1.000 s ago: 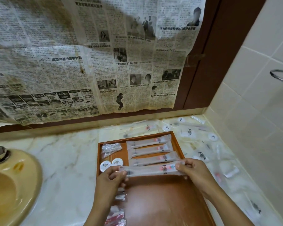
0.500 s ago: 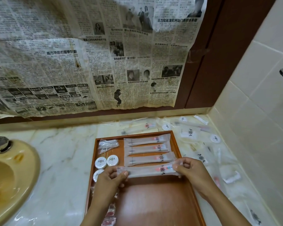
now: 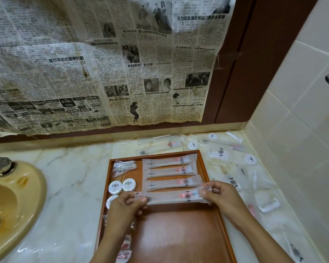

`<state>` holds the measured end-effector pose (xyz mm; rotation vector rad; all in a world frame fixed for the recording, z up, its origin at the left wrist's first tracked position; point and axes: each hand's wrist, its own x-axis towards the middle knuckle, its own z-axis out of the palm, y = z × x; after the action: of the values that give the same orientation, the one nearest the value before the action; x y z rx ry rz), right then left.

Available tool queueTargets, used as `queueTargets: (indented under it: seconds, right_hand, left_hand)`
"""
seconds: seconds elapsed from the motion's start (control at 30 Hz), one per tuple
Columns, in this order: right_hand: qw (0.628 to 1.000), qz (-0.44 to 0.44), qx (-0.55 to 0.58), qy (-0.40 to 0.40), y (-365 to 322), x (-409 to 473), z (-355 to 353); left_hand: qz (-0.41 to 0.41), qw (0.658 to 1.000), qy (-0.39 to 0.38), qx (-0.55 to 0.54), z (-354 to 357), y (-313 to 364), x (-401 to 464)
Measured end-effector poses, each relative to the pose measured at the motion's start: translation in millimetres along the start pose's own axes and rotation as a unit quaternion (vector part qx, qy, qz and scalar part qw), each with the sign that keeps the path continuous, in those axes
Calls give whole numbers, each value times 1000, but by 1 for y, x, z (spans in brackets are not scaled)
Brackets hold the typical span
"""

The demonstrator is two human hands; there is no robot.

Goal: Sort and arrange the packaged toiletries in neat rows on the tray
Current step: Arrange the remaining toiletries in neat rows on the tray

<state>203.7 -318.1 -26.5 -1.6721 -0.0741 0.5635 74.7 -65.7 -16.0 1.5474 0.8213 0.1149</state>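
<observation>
Left hand (image 3: 124, 206) and right hand (image 3: 219, 196) pinching opposite ends of 1 long packet (image 3: 171, 196), just below 3 packets (image 3: 169, 172) rowed on tray (image 3: 179, 234).

Newspaper (image 3: 106, 61) covers perhaps a mirror above marble counter (image 3: 70, 186), yellow sink (image 3: 27, 196).

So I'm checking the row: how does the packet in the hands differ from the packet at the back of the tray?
The held packet is pinched at its ends by the left hand and right hand; the back packet lies free on the tray. The held one sits nearest, the back one farthest. Both are long, translucent, with a dark emblem.
</observation>
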Motion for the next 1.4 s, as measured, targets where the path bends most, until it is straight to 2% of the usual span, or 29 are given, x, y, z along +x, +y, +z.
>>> queueTargets:
  seconds: [0.5, 0.77, 0.97, 1.07, 1.27, 1.4]
  right_hand:
    - [999, -5, -43, -10, -1, 1, -9]
    - [995, -12, -100, 7, 5, 3, -13]
    - [981, -43, -185, 36, 8, 7, -12]
    - [966, -59, -245, 52, 11, 12, -10]
    - [918, -75, -384, 66, 14, 22, -1]
    - [888, -82, -442, 94, 18, 23, 4]
  left_hand:
    - [-23, 999, 27, 16, 7, -2, -5]
    - [29, 990, 33, 134, 10, -2, -4]
    - [88, 964, 64, 242, 14, -4, 4]
    - [117, 933, 84, 330, 14, -8, 10]
    - [163, 877, 104, 440, 21, -4, 15]
    - [176, 859, 105, 469, 25, -6, 18]
